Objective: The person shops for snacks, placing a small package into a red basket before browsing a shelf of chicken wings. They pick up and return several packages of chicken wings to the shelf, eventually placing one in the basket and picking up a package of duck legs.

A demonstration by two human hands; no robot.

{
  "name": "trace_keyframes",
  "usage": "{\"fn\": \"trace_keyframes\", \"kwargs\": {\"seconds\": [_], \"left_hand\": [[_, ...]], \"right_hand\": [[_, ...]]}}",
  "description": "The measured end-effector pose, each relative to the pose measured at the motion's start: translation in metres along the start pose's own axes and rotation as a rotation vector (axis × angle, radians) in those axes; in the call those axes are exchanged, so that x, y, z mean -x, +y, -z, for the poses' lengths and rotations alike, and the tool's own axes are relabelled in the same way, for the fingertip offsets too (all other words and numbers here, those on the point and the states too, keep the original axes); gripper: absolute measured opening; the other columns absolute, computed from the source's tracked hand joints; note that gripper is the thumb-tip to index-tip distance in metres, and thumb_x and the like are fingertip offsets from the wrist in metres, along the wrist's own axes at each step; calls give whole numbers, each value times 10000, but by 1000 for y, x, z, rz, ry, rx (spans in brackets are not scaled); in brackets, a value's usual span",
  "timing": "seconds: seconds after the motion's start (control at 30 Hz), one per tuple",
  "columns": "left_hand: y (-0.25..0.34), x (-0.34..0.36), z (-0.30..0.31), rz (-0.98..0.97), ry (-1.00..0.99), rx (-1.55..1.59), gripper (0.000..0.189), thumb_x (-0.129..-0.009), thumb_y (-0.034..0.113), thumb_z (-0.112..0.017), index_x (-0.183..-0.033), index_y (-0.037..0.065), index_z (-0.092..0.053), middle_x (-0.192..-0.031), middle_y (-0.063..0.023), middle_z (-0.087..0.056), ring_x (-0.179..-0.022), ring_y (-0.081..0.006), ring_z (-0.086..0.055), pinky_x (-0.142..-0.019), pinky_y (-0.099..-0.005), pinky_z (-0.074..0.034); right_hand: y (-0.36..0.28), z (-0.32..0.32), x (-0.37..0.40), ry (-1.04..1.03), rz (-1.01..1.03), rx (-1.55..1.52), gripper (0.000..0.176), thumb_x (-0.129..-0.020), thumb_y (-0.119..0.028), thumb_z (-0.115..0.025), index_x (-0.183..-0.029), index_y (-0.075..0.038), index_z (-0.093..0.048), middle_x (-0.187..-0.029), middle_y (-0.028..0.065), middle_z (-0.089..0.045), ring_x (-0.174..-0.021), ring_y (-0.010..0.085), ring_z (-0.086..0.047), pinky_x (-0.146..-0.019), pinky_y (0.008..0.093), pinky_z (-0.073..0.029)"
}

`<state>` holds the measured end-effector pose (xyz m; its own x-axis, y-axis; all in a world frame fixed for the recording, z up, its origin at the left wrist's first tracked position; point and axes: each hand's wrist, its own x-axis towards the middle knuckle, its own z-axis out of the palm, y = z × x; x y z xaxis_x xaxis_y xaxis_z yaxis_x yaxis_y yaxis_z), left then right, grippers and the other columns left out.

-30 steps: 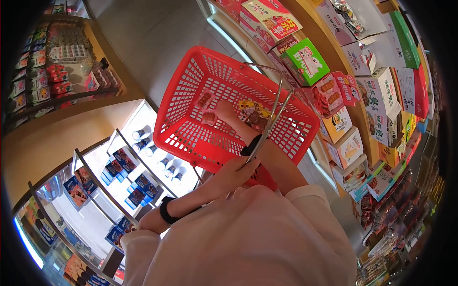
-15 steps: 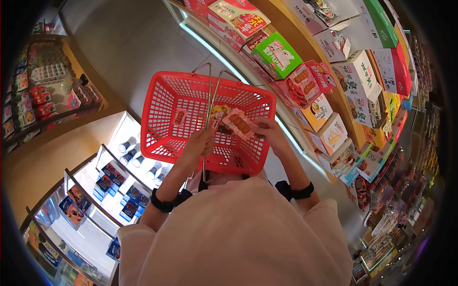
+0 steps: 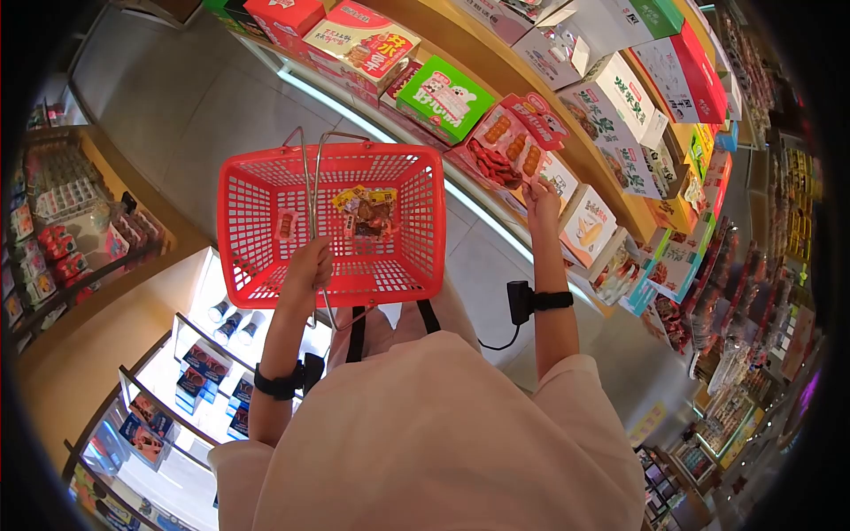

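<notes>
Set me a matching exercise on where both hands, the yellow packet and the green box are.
1. Left hand
2. Right hand
3. Yellow packet
4. Green box

A. Inside the red basket
B. Next to the cream and red box
C. Closed around the metal handle
D. Fingers on a pink packet, outside the basket

Pairs: 1-C, 2-D, 3-A, 4-B

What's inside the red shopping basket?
The red shopping basket holds a small pink snack packet and a pile of yellow and brown packets. Anything beneath the pile is covered.
</notes>
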<state>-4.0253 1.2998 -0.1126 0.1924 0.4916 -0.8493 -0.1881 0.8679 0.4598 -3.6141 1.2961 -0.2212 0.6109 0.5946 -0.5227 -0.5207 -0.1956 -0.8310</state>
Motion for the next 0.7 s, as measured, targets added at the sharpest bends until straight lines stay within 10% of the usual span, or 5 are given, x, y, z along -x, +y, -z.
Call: {"fn": "trace_keyframes", "kwargs": {"seconds": [0.37,0.7], "left_hand": [[-12,5,-11,55,9,5,362,-862,200,-441,-538,157,-284,-445,67,-228,-363,-44,-176,-356,-221,-150],[-26,9,-14,119,-33,-80,386,-884,220,-408,-532,157,-261,-448,67,-226,-369,-43,-182,-359,-219,-157]], "right_hand": [[26,-10,-38,296,219,583,169,-787,-71,-580,-732,24,-452,-538,117,-553,-395,190,-538,-438,258,-454],[25,4,-54,250,309,988,260,-720,-221,-652,-770,-23,-492,-529,99,-565,-486,203,-574,-511,316,-432]]}}
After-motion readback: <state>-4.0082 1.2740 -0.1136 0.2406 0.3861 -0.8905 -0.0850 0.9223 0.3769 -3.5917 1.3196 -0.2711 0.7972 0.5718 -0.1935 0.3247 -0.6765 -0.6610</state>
